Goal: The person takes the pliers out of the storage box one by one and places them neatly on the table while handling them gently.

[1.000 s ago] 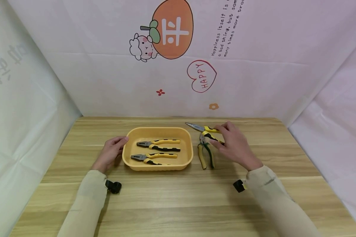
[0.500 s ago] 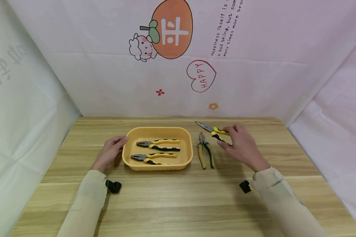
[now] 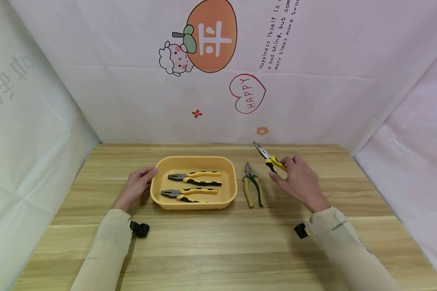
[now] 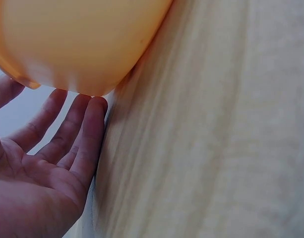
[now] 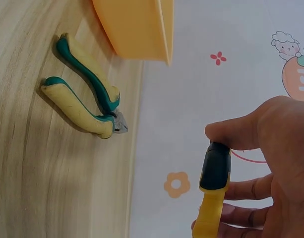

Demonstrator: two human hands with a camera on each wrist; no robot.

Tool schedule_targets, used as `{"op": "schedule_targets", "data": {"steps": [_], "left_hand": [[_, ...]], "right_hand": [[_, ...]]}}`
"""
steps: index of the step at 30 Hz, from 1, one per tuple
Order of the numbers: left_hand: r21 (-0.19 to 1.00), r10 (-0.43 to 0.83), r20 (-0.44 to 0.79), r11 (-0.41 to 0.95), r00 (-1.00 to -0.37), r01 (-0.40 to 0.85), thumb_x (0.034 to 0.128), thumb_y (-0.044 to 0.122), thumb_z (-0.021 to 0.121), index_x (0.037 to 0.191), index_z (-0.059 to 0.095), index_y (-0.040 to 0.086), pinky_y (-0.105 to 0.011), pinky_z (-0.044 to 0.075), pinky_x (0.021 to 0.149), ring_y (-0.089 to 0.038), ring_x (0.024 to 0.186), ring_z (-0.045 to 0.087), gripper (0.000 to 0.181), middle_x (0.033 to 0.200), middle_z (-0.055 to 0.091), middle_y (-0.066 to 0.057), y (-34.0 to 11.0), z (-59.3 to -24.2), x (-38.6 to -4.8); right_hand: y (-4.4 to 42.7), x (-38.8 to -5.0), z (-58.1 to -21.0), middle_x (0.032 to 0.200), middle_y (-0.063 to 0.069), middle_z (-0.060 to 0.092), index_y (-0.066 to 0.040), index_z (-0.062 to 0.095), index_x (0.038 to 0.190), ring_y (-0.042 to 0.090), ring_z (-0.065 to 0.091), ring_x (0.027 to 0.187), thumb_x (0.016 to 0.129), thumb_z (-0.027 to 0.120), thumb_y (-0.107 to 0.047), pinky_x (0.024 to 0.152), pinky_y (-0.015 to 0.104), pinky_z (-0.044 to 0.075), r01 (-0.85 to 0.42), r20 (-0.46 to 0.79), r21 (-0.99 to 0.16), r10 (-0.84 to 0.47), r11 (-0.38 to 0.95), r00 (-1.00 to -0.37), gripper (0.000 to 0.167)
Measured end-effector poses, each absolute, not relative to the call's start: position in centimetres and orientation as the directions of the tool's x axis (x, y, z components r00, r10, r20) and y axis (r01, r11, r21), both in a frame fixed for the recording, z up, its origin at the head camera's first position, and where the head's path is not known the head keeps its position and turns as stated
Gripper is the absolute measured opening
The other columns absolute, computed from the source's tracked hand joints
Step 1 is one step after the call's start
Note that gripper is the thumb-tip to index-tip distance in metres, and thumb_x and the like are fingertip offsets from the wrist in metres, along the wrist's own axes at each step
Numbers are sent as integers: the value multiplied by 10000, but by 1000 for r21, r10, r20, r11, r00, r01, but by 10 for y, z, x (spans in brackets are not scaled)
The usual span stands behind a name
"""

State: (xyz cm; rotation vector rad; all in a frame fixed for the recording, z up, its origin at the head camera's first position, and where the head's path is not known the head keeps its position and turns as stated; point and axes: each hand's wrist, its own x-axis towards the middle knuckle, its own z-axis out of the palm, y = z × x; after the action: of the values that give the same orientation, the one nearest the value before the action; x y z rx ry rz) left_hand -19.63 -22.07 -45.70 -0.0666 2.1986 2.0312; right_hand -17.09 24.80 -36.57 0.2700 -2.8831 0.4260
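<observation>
My right hand [image 3: 300,182] holds a pair of needle-nose pliers [image 3: 270,157] by its yellow-and-black handles, off the table, its long jaws pointing up and left. In the right wrist view the thumb presses one handle end [image 5: 214,166]. My left hand [image 3: 137,186] touches the left end of a yellow plastic tray [image 3: 194,205], and the left wrist view shows its fingertips [image 4: 96,106] against the outer wall. Inside the tray lie two combination pliers, one upper [image 3: 200,174] and one lower [image 3: 189,192], both with yellow-and-black handles.
Green-and-yellow pliers [image 3: 252,186] lie on the wooden table [image 3: 218,250] between the tray and my right hand, jaws toward the back. A white printed cloth [image 3: 131,101] hangs behind the table, with cloth at both sides too.
My right hand has moved right with the needle-nose pliers, away from over the green-and-yellow pliers. The needle-nose tips have turned further upward. The left hand and tray have stayed put.
</observation>
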Motion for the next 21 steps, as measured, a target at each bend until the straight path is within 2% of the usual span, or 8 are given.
{"op": "schedule_targets", "data": {"steps": [5, 10, 15, 21], "left_hand": [[987, 64, -142, 84, -988, -137, 1063, 379, 549, 1415, 495, -99, -220, 557, 848, -48, 984, 647, 596, 1338, 550, -234, -221, -457, -196], [987, 67, -146, 83, -987, -140, 1062, 388, 547, 1422, 489, -97, -219, 556, 849, -44, 988, 643, 606, 1365, 528, -256, -220, -456, -195], [985, 70, -153, 90, -986, -146, 1060, 396, 550, 1433, 481, -93, -219, 556, 850, -44, 990, 642, 620, 1390, 512, -269, -221, -456, -196], [985, 70, -154, 92, -986, -148, 1062, 388, 548, 1433, 482, -92, -219, 556, 851, -45, 991, 641, 611, 1396, 507, -275, -220, -455, -196]], "right_hand": [[246, -171, -364, 947, 187, 569, 74, 646, 1146, 285, 525, 699, 935, 698, -440, 491, 349, 412, -148, 190, -271, -97, 951, -977, 558], [242, -170, -363, 866, 156, 543, 60, 631, 1047, 272, 501, 649, 946, 661, -466, 484, 343, 387, -87, 175, -292, -36, 952, -984, 537], [240, -172, -364, 786, 130, 505, 57, 614, 968, 252, 462, 596, 943, 669, -441, 458, 326, 363, -59, 189, -319, 3, 946, -982, 502], [239, -172, -365, 790, 140, 515, 61, 609, 964, 258, 479, 598, 937, 678, -438, 445, 331, 379, -48, 170, -324, 8, 945, -985, 504]]}}
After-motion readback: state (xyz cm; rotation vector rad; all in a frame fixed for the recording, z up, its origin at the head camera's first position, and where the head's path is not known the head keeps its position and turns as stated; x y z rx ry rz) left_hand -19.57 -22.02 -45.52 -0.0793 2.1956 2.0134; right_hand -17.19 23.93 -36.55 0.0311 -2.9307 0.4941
